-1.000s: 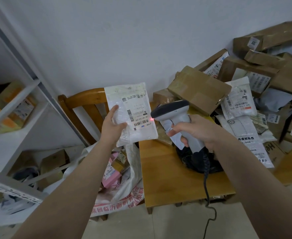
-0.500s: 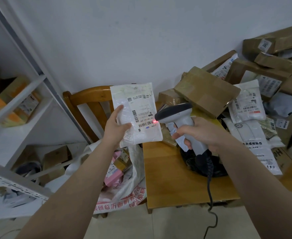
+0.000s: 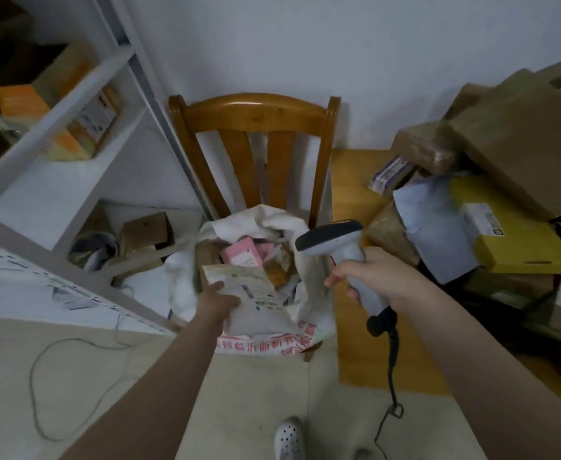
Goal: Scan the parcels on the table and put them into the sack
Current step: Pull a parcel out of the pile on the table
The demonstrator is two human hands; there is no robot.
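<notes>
1. Head view: the flat white parcel (image 3: pixel 255 295), label side up, lies tilted over the open mouth of the sack (image 3: pixel 186 277). Its near end is in the left hand (image 3: pixel 217 303) and its far end is above the goods already inside.
2. The left hand pinches the parcel at its near left edge with the thumb on top. The fingers beneath are hidden by the parcel.
3. The sack is white with red printed characters along its near side. It stands in front of the back of a wooden chair (image 3: pixel 255 111), hiding the seat, with its mouth spread wide. A pink box (image 3: pixel 239 255) and several smaller packets lie inside.
4. The right hand (image 3: pixel 377 277) is curled round the handle of the scanner (image 3: pixel 333 239). It holds the scanner just right of the sack, over the left edge of the table (image 3: pixel 352 180), with the dark head turned toward the sack.
5. A black cable (image 3: pixel 392 360) hangs from the base of the handle down to the floor.
6. The table stands just beside the chair and bears a heap of brown cartons (image 3: pixel 521 144). A grey mailer (image 3: pixel 435 227) and a yellow box (image 3: pixel 524 250) lie near its front.
7. White shelving (image 3: pixel 56 180) stands to the left of the chair, with orange boxes (image 3: pixel 20 99) on an upper shelf and a brown carton (image 3: pixel 146 230) low down beside the sack.
8. A thin grey cord (image 3: pixel 40 370) loops across the floor, and a white perforated shoe (image 3: pixel 289 438) shows at the bottom edge.
</notes>
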